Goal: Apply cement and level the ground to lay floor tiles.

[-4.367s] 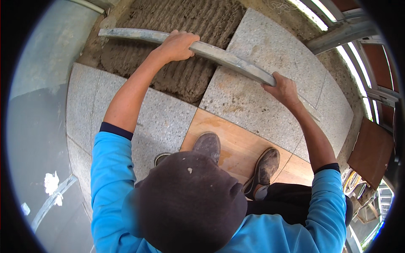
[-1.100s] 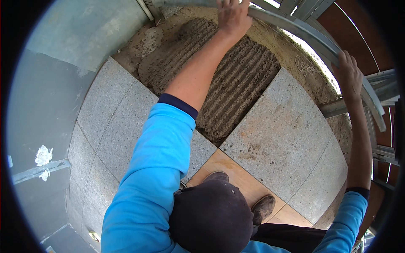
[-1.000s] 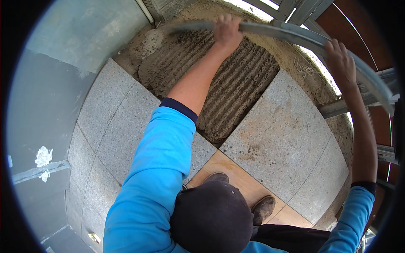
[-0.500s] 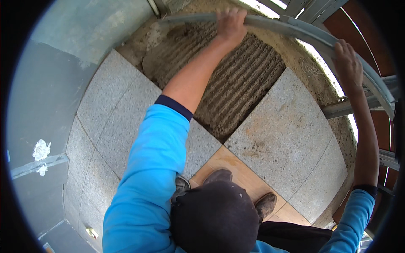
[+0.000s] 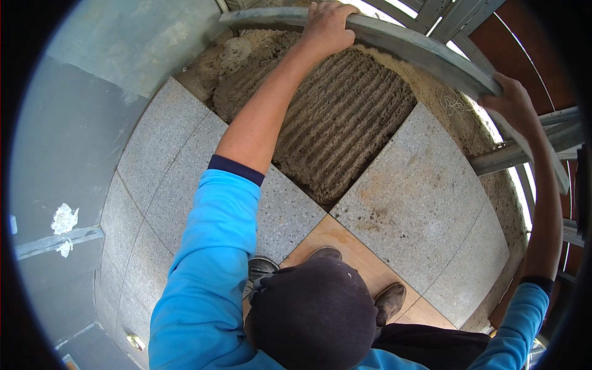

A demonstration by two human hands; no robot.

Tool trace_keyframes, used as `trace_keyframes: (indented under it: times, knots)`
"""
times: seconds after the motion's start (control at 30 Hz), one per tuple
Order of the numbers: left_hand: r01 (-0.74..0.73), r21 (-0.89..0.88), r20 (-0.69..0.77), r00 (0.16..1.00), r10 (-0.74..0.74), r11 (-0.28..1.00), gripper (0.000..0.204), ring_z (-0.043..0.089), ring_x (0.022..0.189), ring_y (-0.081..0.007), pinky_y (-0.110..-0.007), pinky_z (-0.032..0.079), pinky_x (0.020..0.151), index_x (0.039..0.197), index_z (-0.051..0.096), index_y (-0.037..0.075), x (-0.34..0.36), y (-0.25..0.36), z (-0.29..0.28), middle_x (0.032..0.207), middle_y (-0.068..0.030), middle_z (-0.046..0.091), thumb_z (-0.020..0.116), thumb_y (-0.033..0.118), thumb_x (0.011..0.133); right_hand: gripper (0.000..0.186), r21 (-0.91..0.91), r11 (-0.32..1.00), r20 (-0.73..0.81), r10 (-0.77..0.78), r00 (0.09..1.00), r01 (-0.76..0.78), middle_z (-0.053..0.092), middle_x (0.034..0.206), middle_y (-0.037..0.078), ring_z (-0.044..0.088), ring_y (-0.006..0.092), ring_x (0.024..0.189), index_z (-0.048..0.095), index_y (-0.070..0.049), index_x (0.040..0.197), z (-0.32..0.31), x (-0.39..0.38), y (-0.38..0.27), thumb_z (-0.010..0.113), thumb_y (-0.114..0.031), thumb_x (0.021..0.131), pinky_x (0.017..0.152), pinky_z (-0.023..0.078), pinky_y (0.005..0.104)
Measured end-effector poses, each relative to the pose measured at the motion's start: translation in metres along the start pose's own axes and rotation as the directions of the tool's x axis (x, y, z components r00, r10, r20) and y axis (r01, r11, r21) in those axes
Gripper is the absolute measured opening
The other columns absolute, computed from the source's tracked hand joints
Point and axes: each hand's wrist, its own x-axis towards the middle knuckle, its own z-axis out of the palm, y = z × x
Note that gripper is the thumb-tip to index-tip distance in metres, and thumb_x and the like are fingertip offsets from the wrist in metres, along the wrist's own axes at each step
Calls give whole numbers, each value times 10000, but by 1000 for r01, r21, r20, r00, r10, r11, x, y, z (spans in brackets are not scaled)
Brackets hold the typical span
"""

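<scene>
A long grey metal straightedge (image 5: 419,52) spans the far side, bent by the lens. My left hand (image 5: 328,29) is closed round it left of its middle, fingers over the top edge. Farther right, my right hand (image 5: 513,106) is closed on it towards its right end, with part of the fingers hidden behind the bar. Beneath and nearer than the bar lies a bed of ridged wet mortar (image 5: 345,123), bordered by grey speckled floor tiles (image 5: 413,191). My left forearm crosses over the mortar's left part.
A grey wall (image 5: 80,135) rises on the left. Metal frame pieces (image 5: 512,154) stand at the right, near a tangled string (image 5: 453,102) on rough ground. Boots (image 5: 390,301) are on a wood-coloured floor strip (image 5: 351,240). A dark round cap (image 5: 314,314) covers the lower middle.
The straightedge has tilted, so more of its broad face shows. My left hand has moved slightly left and away; my right hand has shifted a little nearer. Both keep their hold.
</scene>
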Motion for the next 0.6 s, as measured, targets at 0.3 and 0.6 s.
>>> trace_keyframes:
  times: [0.3,0.6]
  knots:
    - [25,-367,421,896,143,930,546,636,1071,-230,-452,450,989,1324,657,111,43,-23,-20,1092,-104,695,613,146,781,647,415,877,488,11,873,-243,695,796,145,671,274,735,746,50,999,-12,-10,21,779,-543,740,704,526,365]
    - [-90,-63,616,780,110,994,687,543,1295,-315,-530,427,1080,1424,570,132,38,-43,-22,1381,-142,609,714,249,763,427,235,967,479,-29,877,-96,701,805,114,654,204,704,714,21,942,-13,-15,-25,827,-352,767,682,509,320]
